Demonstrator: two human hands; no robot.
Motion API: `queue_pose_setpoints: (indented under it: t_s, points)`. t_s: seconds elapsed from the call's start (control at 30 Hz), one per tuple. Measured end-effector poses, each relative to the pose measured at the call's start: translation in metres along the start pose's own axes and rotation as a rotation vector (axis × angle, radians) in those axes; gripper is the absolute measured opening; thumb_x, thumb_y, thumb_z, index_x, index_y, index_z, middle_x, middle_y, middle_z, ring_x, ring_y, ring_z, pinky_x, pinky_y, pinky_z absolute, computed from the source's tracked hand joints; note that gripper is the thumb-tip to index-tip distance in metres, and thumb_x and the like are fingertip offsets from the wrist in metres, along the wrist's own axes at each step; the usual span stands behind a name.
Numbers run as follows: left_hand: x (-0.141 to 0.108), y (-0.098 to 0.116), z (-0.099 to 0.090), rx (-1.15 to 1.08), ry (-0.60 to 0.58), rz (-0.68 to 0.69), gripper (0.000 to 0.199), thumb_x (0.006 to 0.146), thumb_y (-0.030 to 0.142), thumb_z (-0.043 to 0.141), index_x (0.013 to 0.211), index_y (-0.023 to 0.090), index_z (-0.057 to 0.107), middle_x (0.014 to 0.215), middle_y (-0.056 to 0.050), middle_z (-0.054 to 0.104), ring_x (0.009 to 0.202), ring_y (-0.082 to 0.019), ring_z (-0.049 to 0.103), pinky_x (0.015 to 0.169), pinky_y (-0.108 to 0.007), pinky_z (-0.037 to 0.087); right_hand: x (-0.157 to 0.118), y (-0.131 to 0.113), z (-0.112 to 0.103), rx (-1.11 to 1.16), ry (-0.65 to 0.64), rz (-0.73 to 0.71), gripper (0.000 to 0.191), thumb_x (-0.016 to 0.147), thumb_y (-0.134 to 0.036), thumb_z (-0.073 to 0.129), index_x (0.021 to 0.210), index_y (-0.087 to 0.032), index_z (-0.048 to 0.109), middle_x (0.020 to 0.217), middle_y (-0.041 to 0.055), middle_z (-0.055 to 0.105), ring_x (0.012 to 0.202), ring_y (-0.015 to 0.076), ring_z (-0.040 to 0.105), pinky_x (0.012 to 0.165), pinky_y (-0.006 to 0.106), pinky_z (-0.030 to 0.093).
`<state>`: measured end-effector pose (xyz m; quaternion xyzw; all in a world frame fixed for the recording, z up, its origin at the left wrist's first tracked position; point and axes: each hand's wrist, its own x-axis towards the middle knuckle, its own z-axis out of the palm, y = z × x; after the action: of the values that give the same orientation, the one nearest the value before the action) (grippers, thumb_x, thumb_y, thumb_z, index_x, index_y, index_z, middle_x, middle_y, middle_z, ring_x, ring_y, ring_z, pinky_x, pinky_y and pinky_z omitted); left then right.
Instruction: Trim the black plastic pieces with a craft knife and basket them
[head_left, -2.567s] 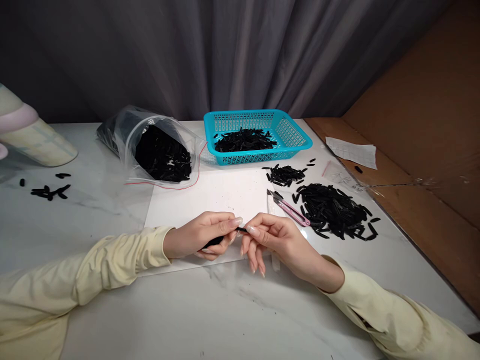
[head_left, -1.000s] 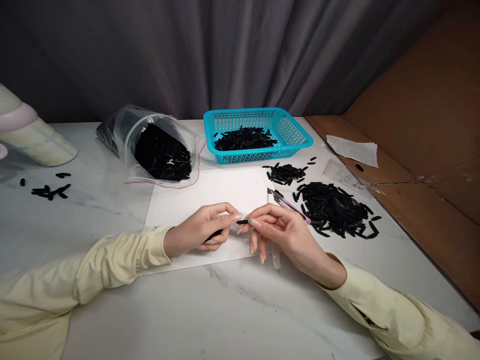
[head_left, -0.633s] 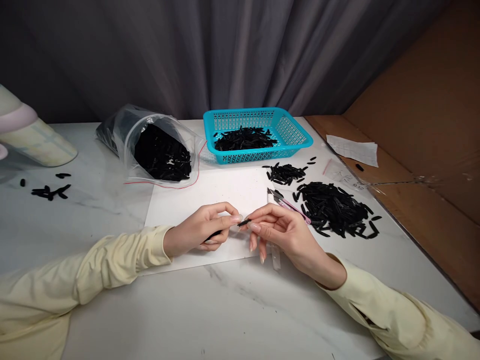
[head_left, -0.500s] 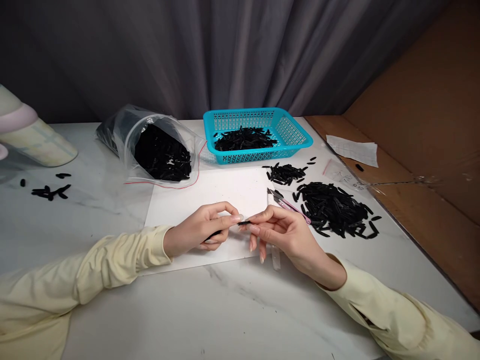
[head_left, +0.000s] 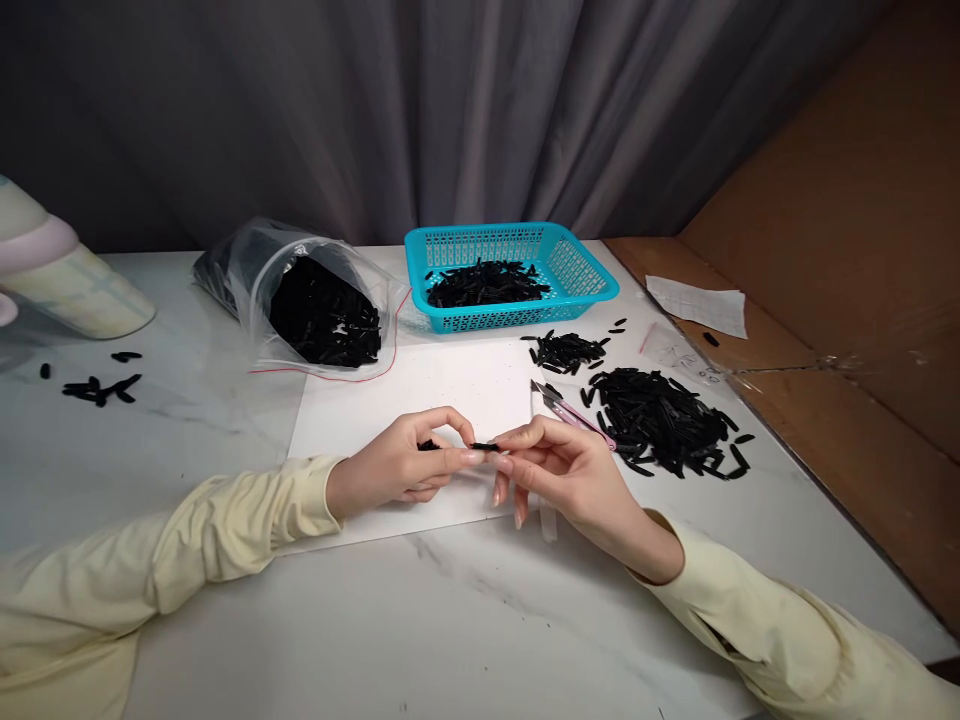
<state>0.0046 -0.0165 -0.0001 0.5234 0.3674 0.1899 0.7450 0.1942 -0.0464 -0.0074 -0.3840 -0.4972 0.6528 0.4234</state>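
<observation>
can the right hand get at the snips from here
Likely yes: the snips lie just beyond the right hand, nothing visible between, though that hand is busy at a black piece.

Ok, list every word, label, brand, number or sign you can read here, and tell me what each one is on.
No text can be read.
Loose white paper on the right: any print is too faint to make out.
Small clear bag beside it: pale squiggles, too small to tell lettering from creases.
Blue basket, pink snips and held black piece: no lettering visible.
</observation>
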Motion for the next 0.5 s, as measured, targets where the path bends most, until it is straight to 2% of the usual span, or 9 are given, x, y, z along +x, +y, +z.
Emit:
queue_pose_setpoints:
  t_s: [0.13,0.27,0.37,0.43,0.5]
  points:
    - [0.001,0.0,-0.002,-0.04,-0.024,-0.007,0.018,0.082,0.033,0.057,0.084,0.019,0.045,0.041,0.013,0.024,0.034,-0.002,0.017,0.033,-0.012,0.017,0.006,-0.007,-0.003,-0.114,0.042,-0.054,0.016,0.075,-0.028,0.067,0.072,-0.015,0.059,0.06,0.0016,0.063,0.046,0.0106,0.058,0.039,0.022,0.051]
    - [0.003,0.001,-0.007,-0.136,-0.062,-0.025,0.017,0.085,0.035,0.051,0.085,0.019,0.047,0.041,0.012,0.029,0.032,-0.002,0.016,0.031,-0.012,0.015,0.043,-0.033,-0.019,-0.357,0.196,-0.222,0.017,0.074,-0.029,0.069,0.072,-0.014,0.06,0.062,0.0033,0.064,0.05,0.0119,0.059,0.041,0.023,0.048]
    - [0.005,0.005,-0.011,-0.21,-0.063,-0.046,0.023,0.088,0.04,0.043,0.087,0.018,0.049,0.041,0.011,0.03,0.03,-0.003,0.016,0.031,-0.012,0.012,0.088,-0.06,-0.036,-0.655,0.266,-0.42,0.015,0.075,-0.027,0.066,0.075,-0.014,0.06,0.068,0.0055,0.065,0.058,0.0166,0.063,0.046,0.027,0.049]
    - [0.007,0.007,-0.014,-0.267,-0.062,-0.092,0.028,0.088,0.044,0.039,0.087,0.019,0.049,0.042,0.01,0.029,0.03,-0.003,0.015,0.031,-0.013,0.011,0.112,-0.074,-0.042,-0.947,0.282,-0.51,0.009,0.076,-0.02,0.064,0.082,-0.013,0.062,0.081,0.0085,0.068,0.07,0.0205,0.065,0.06,0.033,0.052]
    - [0.009,0.008,-0.017,-0.321,-0.064,-0.128,0.033,0.088,0.048,0.036,0.087,0.019,0.05,0.041,0.01,0.029,0.03,-0.004,0.015,0.03,-0.013,0.011,0.124,-0.08,-0.04,-1.223,0.27,-0.548,0.022,0.075,-0.014,0.064,0.096,-0.012,0.062,0.09,0.0114,0.068,0.083,0.0255,0.064,0.074,0.041,0.05]
